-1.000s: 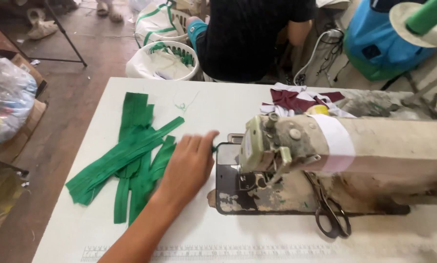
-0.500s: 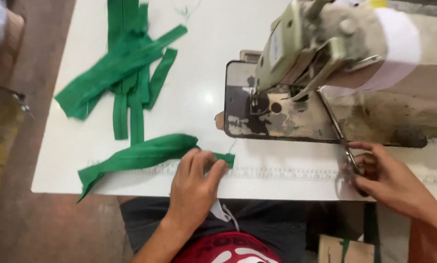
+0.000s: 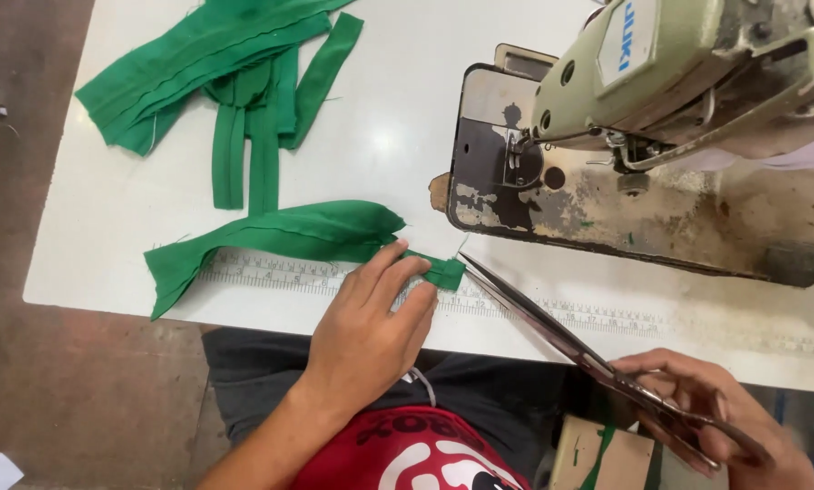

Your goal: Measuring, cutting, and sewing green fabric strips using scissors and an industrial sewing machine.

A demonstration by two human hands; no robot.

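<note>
A left hand [image 3: 366,331] pins a folded green fabric strip [image 3: 289,238] flat on the white table [image 3: 107,236], fingers spread, steadying its end for long metal scissors [image 3: 552,331] gripped by the right hand [image 3: 715,422].

Sewing machine [image 3: 697,82] and green strips [image 3: 216,73] cut off above.

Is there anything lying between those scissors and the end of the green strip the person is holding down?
Nothing visible does. The scissors, held in the right hand, point their tips right at the end of the green fabric strip that the left hand presses to the white table; only bare tabletop lies between.
</note>
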